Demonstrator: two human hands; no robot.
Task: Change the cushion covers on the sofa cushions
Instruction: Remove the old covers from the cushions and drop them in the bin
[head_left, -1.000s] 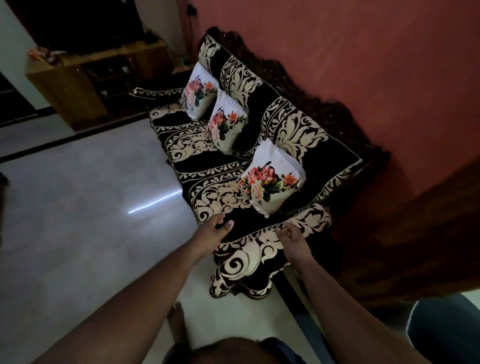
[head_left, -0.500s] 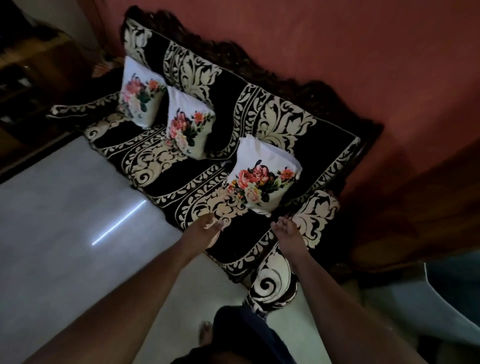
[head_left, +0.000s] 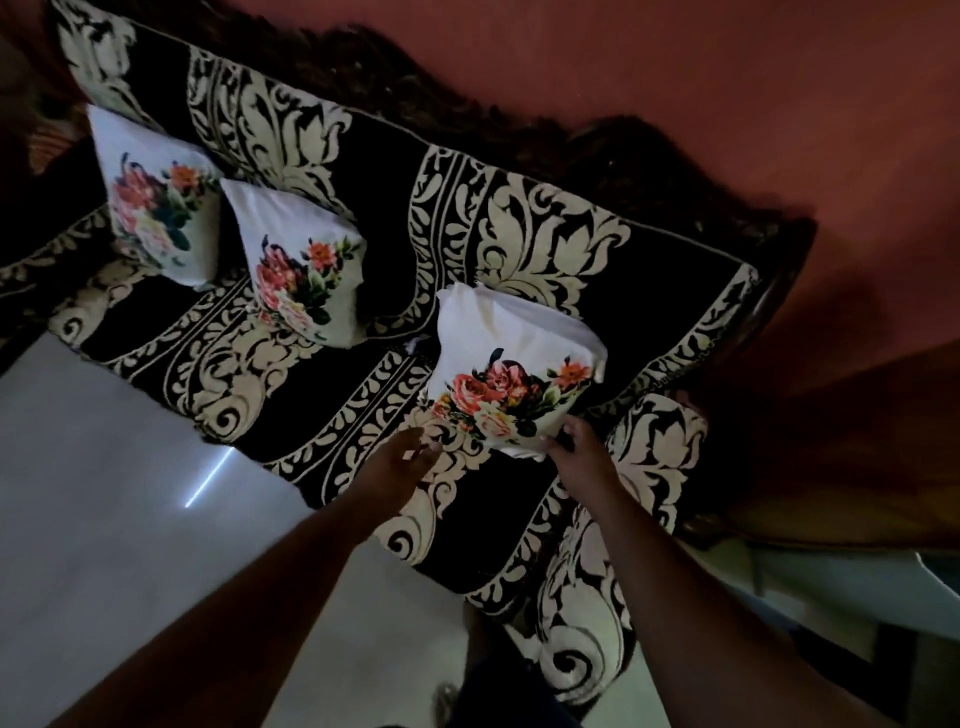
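Three white cushions printed with flowers lean against the back of a black and cream patterned sofa (head_left: 332, 400). The nearest cushion (head_left: 514, 364) stands at the right end. My right hand (head_left: 576, 449) touches its lower right corner, fingers spread under the edge. My left hand (head_left: 402, 457) hovers just below its lower left corner, fingers relaxed and holding nothing. The middle cushion (head_left: 306, 275) and the far cushion (head_left: 156, 202) stand further left, untouched.
The sofa's padded armrest (head_left: 654, 457) lies right beside my right hand. A red wall (head_left: 727, 104) rises behind the sofa. Pale tiled floor (head_left: 104, 493) spreads to the left. My feet (head_left: 483, 670) stand close to the sofa front.
I have stepped closer to the sofa. Both hands moved forward from the seat's front edge up to the nearest cushion, and my right hand now touches it.
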